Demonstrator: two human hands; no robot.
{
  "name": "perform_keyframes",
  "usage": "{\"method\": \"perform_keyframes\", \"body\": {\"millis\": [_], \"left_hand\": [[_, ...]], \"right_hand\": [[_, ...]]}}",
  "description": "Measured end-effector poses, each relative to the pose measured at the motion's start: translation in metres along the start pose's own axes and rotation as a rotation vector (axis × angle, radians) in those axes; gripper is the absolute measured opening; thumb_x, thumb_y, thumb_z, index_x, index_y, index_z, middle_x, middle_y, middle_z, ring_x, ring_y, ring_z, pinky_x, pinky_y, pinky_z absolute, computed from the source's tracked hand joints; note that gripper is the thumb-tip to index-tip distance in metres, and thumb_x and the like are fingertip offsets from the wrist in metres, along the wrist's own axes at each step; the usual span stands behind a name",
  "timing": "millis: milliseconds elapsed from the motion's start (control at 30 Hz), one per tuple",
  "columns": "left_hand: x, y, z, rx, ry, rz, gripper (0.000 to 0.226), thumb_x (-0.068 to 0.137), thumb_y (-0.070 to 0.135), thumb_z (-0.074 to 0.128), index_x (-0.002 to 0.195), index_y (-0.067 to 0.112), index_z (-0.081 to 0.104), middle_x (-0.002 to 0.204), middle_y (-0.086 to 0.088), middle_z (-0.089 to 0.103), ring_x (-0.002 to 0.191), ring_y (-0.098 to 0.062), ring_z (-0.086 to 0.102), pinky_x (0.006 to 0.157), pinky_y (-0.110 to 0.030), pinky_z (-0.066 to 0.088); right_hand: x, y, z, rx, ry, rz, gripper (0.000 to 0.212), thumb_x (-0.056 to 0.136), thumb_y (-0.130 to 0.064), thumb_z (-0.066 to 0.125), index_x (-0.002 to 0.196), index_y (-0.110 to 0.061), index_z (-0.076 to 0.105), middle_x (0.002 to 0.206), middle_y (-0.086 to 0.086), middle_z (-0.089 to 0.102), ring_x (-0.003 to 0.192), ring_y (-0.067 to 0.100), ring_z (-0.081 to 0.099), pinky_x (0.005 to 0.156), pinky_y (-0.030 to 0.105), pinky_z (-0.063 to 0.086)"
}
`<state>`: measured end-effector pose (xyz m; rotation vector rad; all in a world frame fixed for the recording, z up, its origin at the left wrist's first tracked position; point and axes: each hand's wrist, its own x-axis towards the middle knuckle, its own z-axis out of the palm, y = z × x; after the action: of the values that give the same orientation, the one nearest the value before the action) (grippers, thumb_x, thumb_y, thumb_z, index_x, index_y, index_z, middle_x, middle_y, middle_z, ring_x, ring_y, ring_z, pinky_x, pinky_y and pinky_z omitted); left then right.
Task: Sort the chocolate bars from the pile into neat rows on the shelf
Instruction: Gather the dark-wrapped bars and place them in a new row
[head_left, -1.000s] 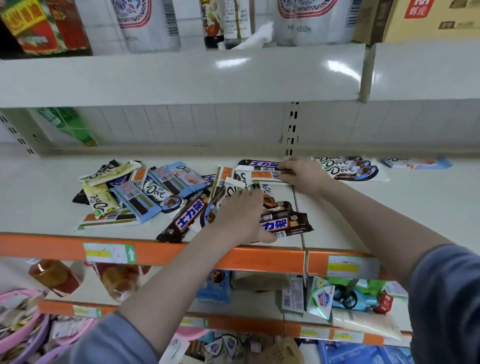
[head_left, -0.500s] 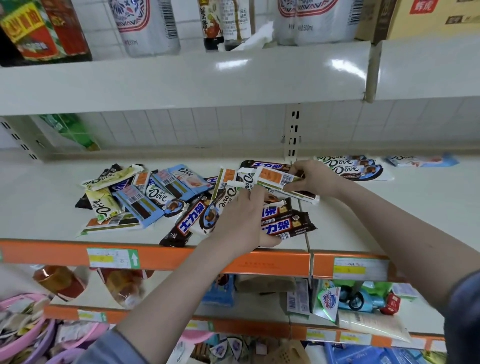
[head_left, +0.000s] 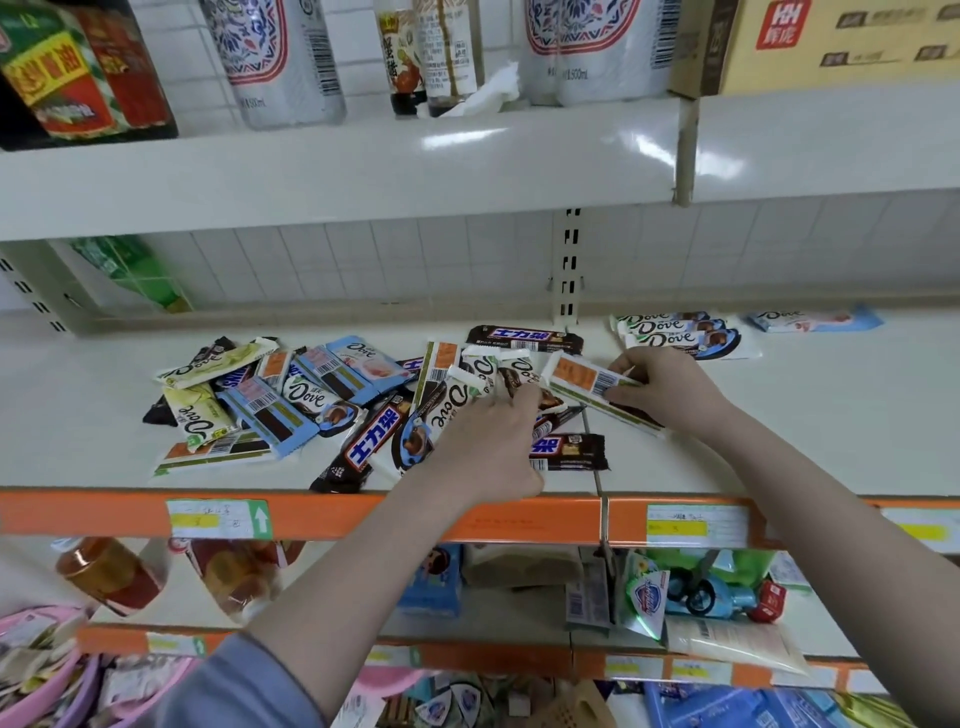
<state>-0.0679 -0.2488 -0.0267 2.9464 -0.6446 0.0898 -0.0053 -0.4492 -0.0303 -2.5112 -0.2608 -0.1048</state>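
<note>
A person in grey-blue sleeves stood at the white shelf (head_left: 779, 447) with the orange front rail (head_left: 363, 514), and most of the chocolate bars lay in a loose pile (head_left: 291, 400) on it, left of the slotted upright post (head_left: 570, 270) at the back wall. The right hand (head_left: 662, 387), just right of that post's line and nearer the rail, pinched one white-wrapped bar (head_left: 587, 384) by its end between thumb and fingers; the bar showed its back, an orange patch and a barcode, and slanted across the seam between the two shelf boards. The left hand (head_left: 488, 441) lay on the right edge of the pile, left of the post, its fingers bent down over the bars there; whether it gripped one or only pressed on them I could not tell. A dark Snickers bar (head_left: 569, 451) stuck out from under that hand, close to the rail, and another Snickers bar (head_left: 524, 339) lay flat at the foot of the post. Right of the post, against the back wall, a few white Dove bars (head_left: 675, 335) sat stacked in a short row, and further right a single pale blue Dove bar (head_left: 810, 319) lay alone. On the shelf above the post stood large bottles (head_left: 280, 57) and a cardboard box (head_left: 831, 41).
</note>
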Motion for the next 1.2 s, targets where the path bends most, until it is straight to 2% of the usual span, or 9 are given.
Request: {"method": "perform_keyframes", "body": {"millis": [167, 333, 467, 567, 667, 867, 1000, 1100, 1200], "left_hand": [[0.008, 0.001, -0.003, 0.019, -0.072, 0.054, 0.080, 0.073, 0.022, 0.065, 0.139, 0.017, 0.021, 0.097, -0.006, 0.057, 0.083, -0.019, 0.057, 0.074, -0.037, 0.054], [0.008, -0.002, -0.004, -0.094, -0.123, 0.025, 0.086, 0.069, 0.019, 0.069, 0.140, 0.013, 0.021, 0.099, -0.006, 0.054, 0.074, -0.014, 0.052, 0.063, -0.027, 0.049], [0.003, -0.003, -0.007, -0.199, -0.052, -0.059, 0.093, 0.068, 0.014, 0.072, 0.142, 0.015, 0.016, 0.099, -0.005, 0.050, 0.071, -0.012, 0.047, 0.054, -0.022, 0.041], [-0.003, -0.006, -0.007, -0.145, -0.036, -0.153, 0.081, 0.075, 0.023, 0.071, 0.138, 0.009, 0.023, 0.113, -0.007, 0.045, 0.089, -0.017, 0.049, 0.064, -0.021, 0.038], [-0.009, -0.009, -0.008, -0.119, -0.019, -0.264, 0.062, 0.078, 0.034, 0.068, 0.125, 0.008, 0.036, 0.117, -0.009, 0.043, 0.098, -0.022, 0.049, 0.072, -0.027, 0.039], [-0.022, -0.022, -0.015, -0.081, -0.010, -0.373, 0.047, 0.078, 0.046, 0.063, 0.109, 0.016, 0.043, 0.095, 0.003, 0.047, 0.084, -0.014, 0.049, 0.068, -0.028, 0.042], [-0.032, -0.037, -0.020, -0.125, -0.012, -0.432, 0.043, 0.075, 0.050, 0.065, 0.095, 0.020, 0.044, 0.086, 0.006, 0.054, 0.077, -0.011, 0.054, 0.063, -0.025, 0.044], [-0.042, -0.046, -0.028, -0.192, 0.020, -0.446, 0.033, 0.076, 0.043, 0.064, 0.089, 0.018, 0.046, 0.076, 0.006, 0.053, 0.068, -0.009, 0.051, 0.057, -0.022, 0.039], [-0.051, -0.051, -0.033, -0.373, 0.065, -0.433, 0.022, 0.076, 0.029, 0.066, 0.082, 0.018, 0.049, 0.068, 0.007, 0.052, 0.060, -0.005, 0.048, 0.052, -0.019, 0.035]], "right_hand": [[-0.014, 0.004, -0.002, 0.032, 0.018, 0.006, 0.013, 0.079, -0.020, 0.068, 0.090, -0.013, 0.065, 0.064, -0.013, 0.049, 0.056, 0.003, 0.042, 0.048, 0.020, 0.026], [-0.021, 0.005, -0.004, 0.055, 0.037, 0.012, 0.014, 0.078, -0.018, 0.069, 0.090, -0.012, 0.066, 0.066, -0.017, 0.049, 0.058, 0.001, 0.043, 0.050, 0.017, 0.028], [-0.026, 0.006, -0.005, 0.056, 0.053, 0.009, 0.013, 0.078, -0.018, 0.069, 0.090, -0.014, 0.066, 0.066, -0.015, 0.050, 0.059, 0.001, 0.044, 0.052, 0.016, 0.029], [-0.030, 0.005, -0.005, 0.059, 0.052, 0.014, 0.013, 0.079, -0.019, 0.068, 0.091, -0.015, 0.066, 0.073, -0.006, 0.058, 0.062, 0.002, 0.048, 0.053, 0.017, 0.033], [-0.033, 0.002, -0.005, 0.035, 0.044, 0.022, 0.013, 0.080, -0.020, 0.065, 0.093, -0.017, 0.066, 0.085, 0.003, 0.065, 0.071, 0.014, 0.055, 0.059, 0.025, 0.038], [-0.041, -0.010, 0.001, -0.059, 0.057, -0.053, 0.011, 0.087, -0.020, 0.055, 0.098, -0.019, 0.053, 0.095, 0.007, 0.066, 0.085, 0.029, 0.060, 0.071, 0.035, 0.046], [-0.045, -0.018, 0.004, -0.135, 0.070, -0.092, 0.015, 0.090, -0.021, 0.049, 0.102, -0.017, 0.042, 0.086, 0.012, 0.069, 0.077, 0.035, 0.061, 0.069, 0.043, 0.050], [-0.049, -0.024, 0.006, -0.057, 0.030, -0.060, 0.015, 0.086, -0.020, 0.052, 0.095, -0.020, 0.041, 0.083, 0.011, 0.067, 0.072, 0.033, 0.059, 0.069, 0.041, 0.050], [-0.052, -0.030, 0.010, 0.022, -0.002, -0.021, 0.014, 0.083, -0.018, 0.058, 0.091, -0.020, 0.045, 0.088, 0.005, 0.064, 0.074, 0.027, 0.055, 0.066, 0.033, 0.042]]}}
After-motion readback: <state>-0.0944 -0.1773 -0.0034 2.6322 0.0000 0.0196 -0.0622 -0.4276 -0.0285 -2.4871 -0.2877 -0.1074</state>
